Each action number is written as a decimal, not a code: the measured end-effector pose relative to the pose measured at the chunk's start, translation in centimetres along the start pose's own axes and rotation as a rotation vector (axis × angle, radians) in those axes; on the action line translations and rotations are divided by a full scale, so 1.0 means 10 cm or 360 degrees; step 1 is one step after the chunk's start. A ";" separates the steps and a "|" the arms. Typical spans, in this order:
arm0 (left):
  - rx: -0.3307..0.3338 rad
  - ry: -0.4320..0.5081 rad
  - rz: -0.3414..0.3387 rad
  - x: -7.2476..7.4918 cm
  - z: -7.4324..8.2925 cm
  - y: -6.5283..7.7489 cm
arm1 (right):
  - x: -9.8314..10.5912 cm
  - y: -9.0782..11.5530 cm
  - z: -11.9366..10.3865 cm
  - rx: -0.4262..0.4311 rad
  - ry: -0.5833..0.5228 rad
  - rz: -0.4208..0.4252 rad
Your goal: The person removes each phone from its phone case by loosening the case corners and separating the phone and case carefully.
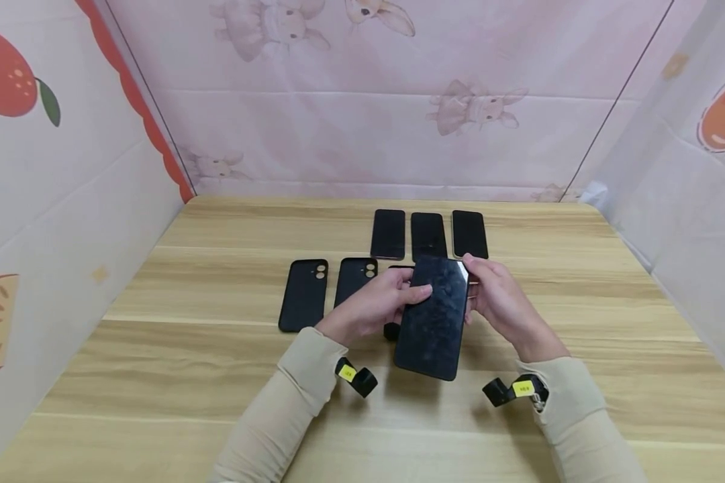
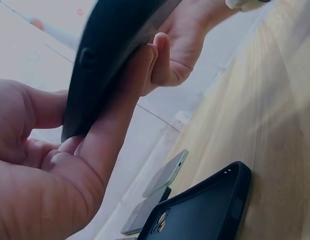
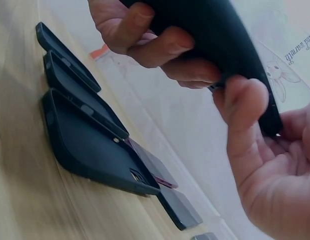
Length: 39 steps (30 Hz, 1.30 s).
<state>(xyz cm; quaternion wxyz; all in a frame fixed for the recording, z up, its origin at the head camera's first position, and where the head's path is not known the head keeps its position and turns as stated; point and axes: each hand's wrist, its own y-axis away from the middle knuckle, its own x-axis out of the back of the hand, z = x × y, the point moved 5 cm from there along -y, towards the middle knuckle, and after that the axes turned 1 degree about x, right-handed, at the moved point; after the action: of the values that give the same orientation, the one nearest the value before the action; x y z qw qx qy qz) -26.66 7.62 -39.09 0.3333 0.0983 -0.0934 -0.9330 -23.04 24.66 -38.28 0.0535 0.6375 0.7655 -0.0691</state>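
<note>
Both hands hold a black phone in a dark case (image 1: 433,315) above the table, its glossy, smudged screen facing up in the head view. My left hand (image 1: 377,302) grips the left edge, thumb on the screen and fingers underneath. At the upper right corner, my right hand (image 1: 498,295) pinches the edge. The right wrist view shows the dark underside (image 3: 210,30) with fingers of both hands against it. Nearest the left hand lie black phone cases, hollow side up: a left one (image 1: 303,295), a middle one (image 1: 353,278), and a third (image 3: 94,135) mostly hidden in the head view.
Three dark phones lie in a row behind the cases: a left one (image 1: 389,233), a middle one (image 1: 427,235) and a right one (image 1: 470,233). The wooden table (image 1: 187,376) ends at a patterned curtain (image 1: 368,141), with more curtain on both sides.
</note>
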 end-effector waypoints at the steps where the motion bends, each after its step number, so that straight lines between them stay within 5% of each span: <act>1: -0.0009 0.0005 -0.0003 0.00 0.01 0.00 | -0.01 0.00 0.00 0.0001 -0.0034 0.0017; 9: -0.0044 -0.0008 -0.0024 0.01 0.04 0.02 | -0.04 0.00 0.03 -0.0050 -0.0222 0.0154; 16: -0.0058 0.0002 -0.0069 0.04 0.07 0.04 | -0.13 0.02 -0.01 0.0011 -0.0406 -0.0278; 19: -0.0088 0.0009 -0.0079 0.05 0.08 0.05 | -0.17 0.02 -0.03 0.0031 -0.0444 -0.0357; 25: -0.0139 0.0036 -0.0106 0.06 0.09 0.06 | -0.19 -0.01 0.00 0.0057 -0.0469 -0.0076; 30: -0.0146 0.0071 -0.0109 0.07 0.09 0.07 | -0.20 -0.04 0.11 -0.0063 -0.0467 0.0190; 39: -0.0100 -0.0026 0.0146 0.16 0.08 0.03 | -0.23 -0.07 0.19 -0.0186 -0.0478 0.0131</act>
<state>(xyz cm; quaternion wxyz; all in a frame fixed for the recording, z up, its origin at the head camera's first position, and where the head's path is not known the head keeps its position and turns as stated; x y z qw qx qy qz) -27.90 6.40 -38.42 0.3780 0.0759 -0.0712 -0.9200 -23.35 21.97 -39.73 0.2072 0.6466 0.7248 -0.1169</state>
